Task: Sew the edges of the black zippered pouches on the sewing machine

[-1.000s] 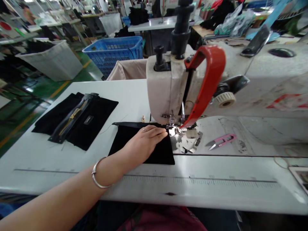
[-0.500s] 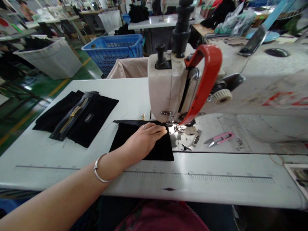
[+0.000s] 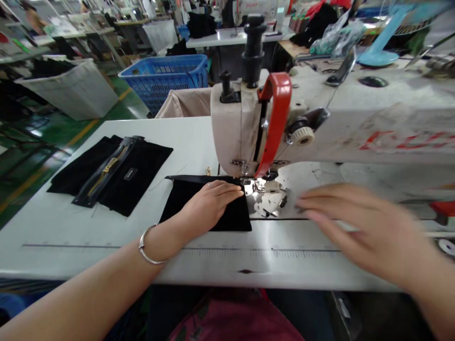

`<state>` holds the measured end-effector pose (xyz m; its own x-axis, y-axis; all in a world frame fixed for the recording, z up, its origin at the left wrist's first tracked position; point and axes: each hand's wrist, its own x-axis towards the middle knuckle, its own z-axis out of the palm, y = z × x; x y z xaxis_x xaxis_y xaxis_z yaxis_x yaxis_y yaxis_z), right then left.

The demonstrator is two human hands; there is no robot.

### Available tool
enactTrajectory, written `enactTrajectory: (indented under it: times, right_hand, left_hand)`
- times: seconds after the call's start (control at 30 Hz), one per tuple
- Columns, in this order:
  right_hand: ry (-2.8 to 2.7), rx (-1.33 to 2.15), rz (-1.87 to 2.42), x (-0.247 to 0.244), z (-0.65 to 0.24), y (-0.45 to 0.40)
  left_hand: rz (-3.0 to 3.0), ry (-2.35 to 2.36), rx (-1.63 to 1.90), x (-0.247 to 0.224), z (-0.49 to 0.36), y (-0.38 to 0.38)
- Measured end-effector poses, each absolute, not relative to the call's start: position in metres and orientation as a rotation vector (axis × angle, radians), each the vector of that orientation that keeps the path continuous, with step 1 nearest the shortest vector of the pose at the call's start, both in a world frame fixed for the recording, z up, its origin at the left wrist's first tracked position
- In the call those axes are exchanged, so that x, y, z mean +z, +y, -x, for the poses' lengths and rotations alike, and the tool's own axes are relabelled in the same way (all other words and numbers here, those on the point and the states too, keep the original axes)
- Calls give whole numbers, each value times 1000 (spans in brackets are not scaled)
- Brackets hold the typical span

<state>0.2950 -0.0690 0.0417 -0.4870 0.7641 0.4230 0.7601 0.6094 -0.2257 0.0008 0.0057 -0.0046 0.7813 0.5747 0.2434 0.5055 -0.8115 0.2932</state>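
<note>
My left hand lies flat, fingers stretched out, on a black fabric panel. Its fingertips are just left of the presser foot of a sewing machine. Along the panel's far edge runs a dark strip, with a small gold-coloured metal piece beyond it. Smeared by motion, my right hand reaches in over the machine bed, thumb and fingers pointing left. A small dark tip shows at its fingertips, where the pink thread snips lay. The hand hides the snips' handle, so a grip on them cannot be made out.
More black fabric pieces with a dark strip and gold trim lie on the left of the table. A ruler scale runs along the front. Behind stand a blue basket and a pale cloth-lined bin.
My right hand has come in from the right and now covers the place of the pink thread snips. My left hand stays on the black panel. The view has shifted slightly.
</note>
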Motion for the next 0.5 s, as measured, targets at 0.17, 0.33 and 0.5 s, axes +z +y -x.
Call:
enactTrajectory:
  times: [0.17,0.33,0.5]
  right_hand:
    - [-2530,88,1277,6,-243,-28]
    - [-2454,176,1329,-11,-239,-24]
    - [-2421,200,1341,-10,-242,-27]
  left_hand:
    - [-2733,855,487,-4,-1,6]
    - [-2711,854,458,-2,-2,7]
    - [-2693,865,428,0,-2,6]
